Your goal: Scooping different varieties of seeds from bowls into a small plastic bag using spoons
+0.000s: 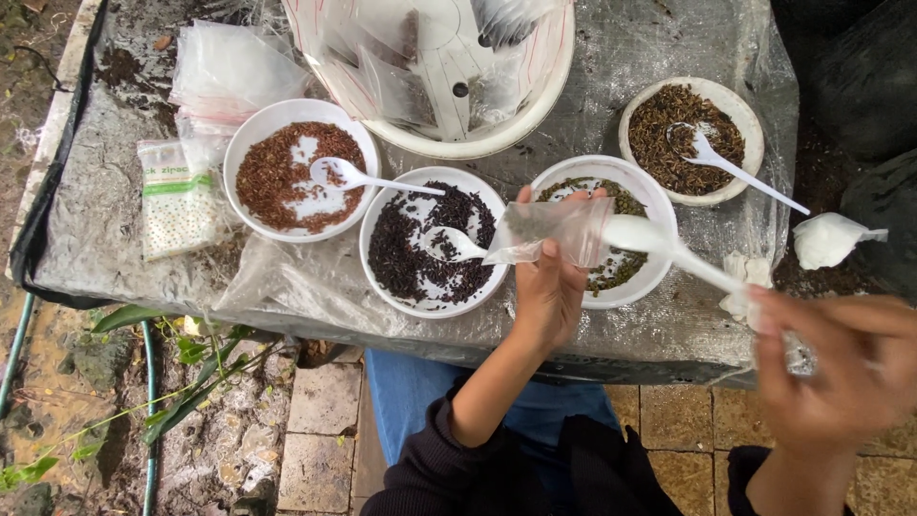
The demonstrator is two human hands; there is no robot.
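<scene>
Small clear plastic bag (549, 232) sits pinched between the thumb and fingers of the left hand (552, 287), held open-mouthed over the white round bowl of greenish-brown seeds (650, 196). Nearest the body, the right hand (841, 368) is blurred, its fingers closed around the handle of a white plastic spoon (659, 244), whose bowl end lies right at the bag's mouth. Just left of the bag stands a white round bowl of black seeds (382, 250) with a second white spoon (457, 247) lying in it. Farther left, a white round bowl of reddish-brown seeds (250, 143) holds a third white spoon (358, 178). Beside that bowl lies a packet of clear zip bags (174, 201). To the far right sits a white bowl of dark brown seeds (750, 119) with its own spoon (731, 167). At the back, a large white basin (535, 100) holds loose clear plastic bags. All rest on a table covered with clear plastic sheeting (95, 248).
</scene>
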